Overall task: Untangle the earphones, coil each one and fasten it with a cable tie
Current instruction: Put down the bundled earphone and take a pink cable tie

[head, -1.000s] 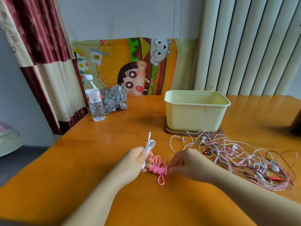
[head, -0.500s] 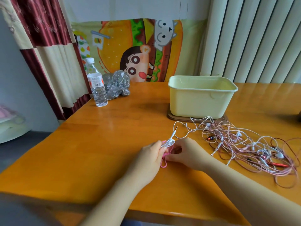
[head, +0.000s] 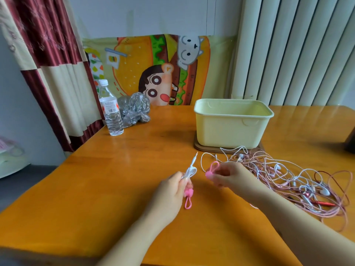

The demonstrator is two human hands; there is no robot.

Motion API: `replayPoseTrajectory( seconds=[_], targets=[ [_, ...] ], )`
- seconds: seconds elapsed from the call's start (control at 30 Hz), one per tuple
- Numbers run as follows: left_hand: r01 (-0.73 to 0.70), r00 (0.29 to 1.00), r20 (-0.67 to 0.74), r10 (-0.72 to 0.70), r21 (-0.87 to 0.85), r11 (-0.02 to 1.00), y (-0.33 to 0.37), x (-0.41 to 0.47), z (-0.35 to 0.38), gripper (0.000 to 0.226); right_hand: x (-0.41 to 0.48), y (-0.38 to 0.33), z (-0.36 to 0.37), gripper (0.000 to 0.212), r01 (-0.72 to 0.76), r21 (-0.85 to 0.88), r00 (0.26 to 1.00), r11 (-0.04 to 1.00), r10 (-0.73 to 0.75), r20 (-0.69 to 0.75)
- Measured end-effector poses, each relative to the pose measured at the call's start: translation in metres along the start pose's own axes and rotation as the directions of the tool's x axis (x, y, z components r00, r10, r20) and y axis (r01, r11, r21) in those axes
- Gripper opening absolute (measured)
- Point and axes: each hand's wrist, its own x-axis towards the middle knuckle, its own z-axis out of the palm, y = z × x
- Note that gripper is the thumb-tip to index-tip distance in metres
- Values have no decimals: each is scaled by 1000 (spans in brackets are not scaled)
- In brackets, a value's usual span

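Note:
My left hand grips a coiled white earphone; its jack plug sticks up and away from the fist. Pink cable ties lie on the table just under that hand, one loop trailing toward me. My right hand pinches a single pink cable tie lifted off the table, its loop pointing up. To the right a tangled heap of white and pink earphones sprawls over the wooden table.
A pale yellow plastic tub sits on a brown mat behind the tangle. A water bottle and a crumpled clear bag stand at the far left edge. A dark object shows at the right edge.
My hands have separated. The right hand lifted one pink tie away from the bunch; the left hand still holds the white coil, and the remaining ties lie below it.

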Motion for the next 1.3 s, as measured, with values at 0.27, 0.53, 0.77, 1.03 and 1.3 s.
replayPoseTrajectory(
  seconds=[0.27, 0.53, 0.77, 1.03, 1.3],
  targets=[
    [190, 975, 15, -221, -566, 802, 50, 13, -6, 29, -8, -34, -4, 10, 39, 437, 995, 899, -76, 66],
    [316, 931, 156, -331, -797, 514, 63, 7, -6, 24, -7, -35, -2, 19, 122, 189, 990, 974, -107, -91],
    [324, 913, 128, -388, -805, 496, 57, 13, -5, 26, -11, -44, -7, 28, 149, -111, 988, 983, -154, -32],
    [430, 885, 237, -401, -745, 509, 46, 17, -9, 23, -4, -61, -34, 18, 173, -77, 971, 982, -183, -151],
    [483, 876, 365, -316, -666, 569, 55, 7, 4, 28, 13, -86, -14, 17, 303, -383, 907, 872, -388, -165]
  ],
)
